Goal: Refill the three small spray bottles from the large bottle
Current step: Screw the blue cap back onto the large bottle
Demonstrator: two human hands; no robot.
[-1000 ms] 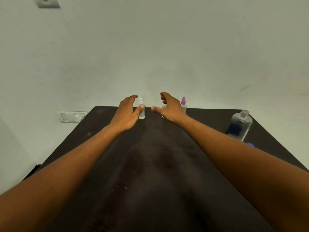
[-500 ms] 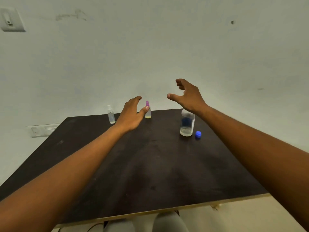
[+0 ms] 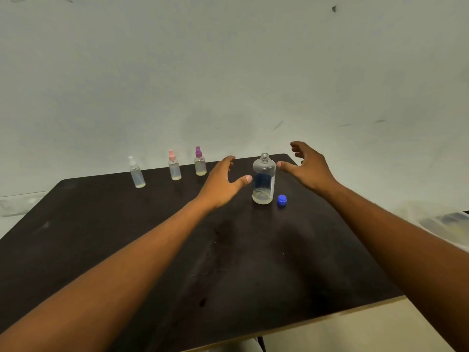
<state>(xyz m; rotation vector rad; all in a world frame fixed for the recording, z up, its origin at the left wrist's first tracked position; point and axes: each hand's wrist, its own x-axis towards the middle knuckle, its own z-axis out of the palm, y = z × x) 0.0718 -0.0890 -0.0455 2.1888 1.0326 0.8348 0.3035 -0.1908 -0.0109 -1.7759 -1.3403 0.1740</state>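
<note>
The large clear bottle (image 3: 264, 179) stands uncapped near the table's far right, with a little liquid at its bottom. Its blue cap (image 3: 282, 200) lies just right of its base. My left hand (image 3: 221, 184) hovers open to the bottle's left, thumb close to it. My right hand (image 3: 308, 167) hovers open to its right, fingers spread. Neither hand touches the bottle. Three small spray bottles stand in a row along the far edge: white-topped (image 3: 136, 172), pink-topped (image 3: 174, 165) and purple-topped (image 3: 200, 162).
The dark table (image 3: 177, 250) has a pale front edge at the lower right. A plain wall rises right behind it. A blurred pale container (image 3: 441, 222) sits off the table's right side.
The view has swung right and down, bringing all three spray bottles into sight. Both hands have come down to either side of the large bottle.
</note>
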